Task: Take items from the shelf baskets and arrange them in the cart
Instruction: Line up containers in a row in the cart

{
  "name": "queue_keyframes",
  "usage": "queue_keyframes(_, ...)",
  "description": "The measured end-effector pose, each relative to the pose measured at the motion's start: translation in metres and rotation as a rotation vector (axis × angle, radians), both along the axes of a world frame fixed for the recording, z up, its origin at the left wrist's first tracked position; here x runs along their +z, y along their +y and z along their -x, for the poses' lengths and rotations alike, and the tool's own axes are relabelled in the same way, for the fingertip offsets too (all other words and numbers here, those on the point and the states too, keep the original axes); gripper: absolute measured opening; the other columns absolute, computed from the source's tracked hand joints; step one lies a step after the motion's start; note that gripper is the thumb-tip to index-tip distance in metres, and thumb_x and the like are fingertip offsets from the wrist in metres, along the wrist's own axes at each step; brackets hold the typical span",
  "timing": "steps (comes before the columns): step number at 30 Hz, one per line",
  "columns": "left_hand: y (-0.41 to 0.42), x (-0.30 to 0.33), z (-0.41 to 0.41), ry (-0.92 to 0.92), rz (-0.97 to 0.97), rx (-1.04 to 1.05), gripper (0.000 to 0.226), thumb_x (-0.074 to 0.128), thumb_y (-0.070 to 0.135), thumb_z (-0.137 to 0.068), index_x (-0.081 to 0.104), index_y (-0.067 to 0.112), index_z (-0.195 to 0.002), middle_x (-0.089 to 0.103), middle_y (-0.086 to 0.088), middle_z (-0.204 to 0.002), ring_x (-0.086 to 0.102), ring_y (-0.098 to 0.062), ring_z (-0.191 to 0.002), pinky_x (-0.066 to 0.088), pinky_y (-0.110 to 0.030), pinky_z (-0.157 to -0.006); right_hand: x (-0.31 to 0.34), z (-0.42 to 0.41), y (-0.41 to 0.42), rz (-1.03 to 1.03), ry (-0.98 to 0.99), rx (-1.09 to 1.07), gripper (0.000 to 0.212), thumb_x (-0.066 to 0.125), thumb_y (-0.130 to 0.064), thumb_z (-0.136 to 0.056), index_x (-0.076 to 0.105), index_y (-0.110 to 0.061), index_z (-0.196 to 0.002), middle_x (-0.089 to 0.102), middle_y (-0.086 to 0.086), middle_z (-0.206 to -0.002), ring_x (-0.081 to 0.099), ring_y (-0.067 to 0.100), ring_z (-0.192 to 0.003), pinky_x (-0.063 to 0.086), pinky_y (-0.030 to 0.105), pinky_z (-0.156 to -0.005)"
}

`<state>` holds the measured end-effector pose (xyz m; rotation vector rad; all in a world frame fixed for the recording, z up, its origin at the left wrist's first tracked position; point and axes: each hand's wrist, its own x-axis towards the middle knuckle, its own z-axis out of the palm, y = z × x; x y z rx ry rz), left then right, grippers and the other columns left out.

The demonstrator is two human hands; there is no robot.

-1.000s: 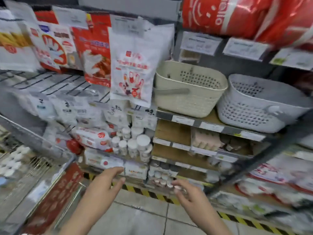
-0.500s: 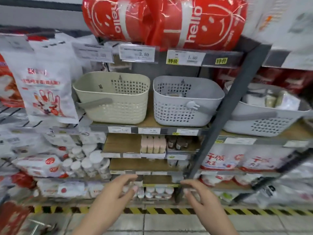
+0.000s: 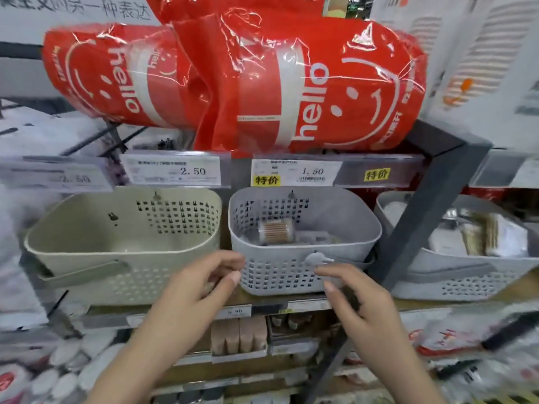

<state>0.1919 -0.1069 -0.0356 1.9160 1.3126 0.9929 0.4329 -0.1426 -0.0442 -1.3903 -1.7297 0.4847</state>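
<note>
One clear tub of swabs (image 3: 275,231) lies in grey basket (image 3: 303,252).

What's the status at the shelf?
Both hands empty, fingers loosely curled, in front of grey basket. Clear tub inside, untouched. Beige basket looks empty. Nothing blocking.

Red "hello" bags (image 3: 262,83) lie above price tags (image 3: 175,172) on the shelf.

Bright even light, blurred warped edges
</note>
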Motion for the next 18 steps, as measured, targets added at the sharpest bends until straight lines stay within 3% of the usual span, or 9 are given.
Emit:
queue_keyframes(2, 0.025, 0.012, -0.011, 0.005, -0.068, -0.039, 0.021, 0.057, 0.028, -0.09, 0.06, 0.045, -0.103, 0.065, 0.03, -0.099, 0.056, 0.013, -0.097, 0.039, 0.0, -0.079, 0.007, -0.004, 0.018, -0.056, 0.014, -0.025, 0.021, 0.044, -0.04, -0.089, 0.06, -0.043, -0.102, 0.06, -0.03, -0.105, 0.055, -0.009, -0.101, 0.04, 0.005, -0.08)
queue_keyframes(6, 0.068, 0.025, -0.029, 0.1, -0.156, -0.098, 0.021, 0.057, 0.026, -0.089, 0.057, 0.042, -0.103, 0.062, 0.029, -0.097, 0.055, 0.013, -0.096, 0.041, -0.002, -0.079, 0.013, -0.017, 0.05, -0.091, -0.027, -0.081, 0.021, 0.055, -0.015, -0.094, 0.064, -0.033, -0.101, 0.063, -0.026, -0.102, 0.056, -0.009, -0.1, 0.041, 0.003, -0.079)
queue_keyframes(10, 0.111, 0.023, -0.043, 0.23, -0.115, -0.154, 0.022, 0.058, 0.024, -0.092, 0.062, 0.028, -0.113, 0.061, 0.023, -0.1, 0.054, 0.015, -0.087, 0.038, 0.001, -0.074, 0.016, -0.029, 0.089, -0.031, -0.075, -0.121, 0.022, 0.055, -0.015, -0.094, 0.061, -0.035, -0.1, 0.063, -0.024, -0.101, 0.055, -0.014, -0.096, 0.038, 0.0, -0.076)
queue_keyframes(12, 0.133, 0.021, -0.054, 0.289, -0.064, -0.174, 0.026, 0.055, 0.025, -0.094, 0.06, 0.022, -0.119, 0.063, 0.012, -0.109, 0.056, 0.004, -0.095, 0.035, 0.003, -0.074, 0.016, -0.032, 0.116, 0.09, -0.109, -0.148, 0.018, 0.053, -0.012, -0.095, 0.065, -0.024, -0.103, 0.067, -0.01, -0.1, 0.058, -0.004, -0.091, 0.04, 0.001, -0.074)
queue_keyframes(14, 0.151, 0.018, -0.069, 0.408, -0.017, -0.197, 0.034, 0.051, 0.026, -0.097, 0.053, 0.018, -0.13, 0.059, 0.002, -0.125, 0.055, -0.012, -0.111, 0.037, -0.002, -0.083, 0.015, -0.034, 0.143, 0.238, -0.231, -0.232, 0.018, 0.05, -0.014, -0.097, 0.065, -0.012, -0.106, 0.068, 0.005, -0.105, 0.06, 0.018, -0.094, 0.048, 0.022, -0.081)
queue_keyframes(15, 0.159, 0.016, -0.076, 0.48, 0.002, -0.201, 0.04, 0.049, 0.028, -0.098, 0.047, 0.02, -0.137, 0.056, -0.001, -0.132, 0.054, -0.018, -0.116, 0.039, -0.011, -0.089, 0.015, -0.035, 0.154, 0.291, -0.318, -0.26, 0.02, 0.049, -0.017, -0.097, 0.065, -0.012, -0.108, 0.068, 0.008, -0.108, 0.06, 0.022, -0.093, 0.047, 0.029, -0.078)
queue_keyframes(16, 0.167, 0.014, -0.083, 0.529, 0.007, -0.2, 0.044, 0.049, 0.028, -0.098, 0.041, 0.021, -0.141, 0.052, -0.002, -0.136, 0.053, -0.023, -0.117, 0.04, -0.019, -0.088, 0.016, -0.037, 0.162, 0.322, -0.378, -0.261, 0.021, 0.049, -0.019, -0.097, 0.065, -0.014, -0.11, 0.067, 0.007, -0.109, 0.059, 0.021, -0.091, 0.044, 0.029, -0.074)
queue_keyframes(18, 0.18, 0.008, -0.092, 0.59, 0.009, -0.216, 0.046, 0.05, 0.024, -0.098, 0.037, 0.021, -0.142, 0.048, -0.003, -0.139, 0.05, -0.025, -0.12, 0.038, -0.018, -0.085, 0.018, -0.04, 0.171, 0.361, -0.366, -0.208, 0.021, 0.051, -0.02, -0.097, 0.063, -0.016, -0.113, 0.065, 0.003, -0.108, 0.054, 0.015, -0.087, 0.04, 0.021, -0.069)
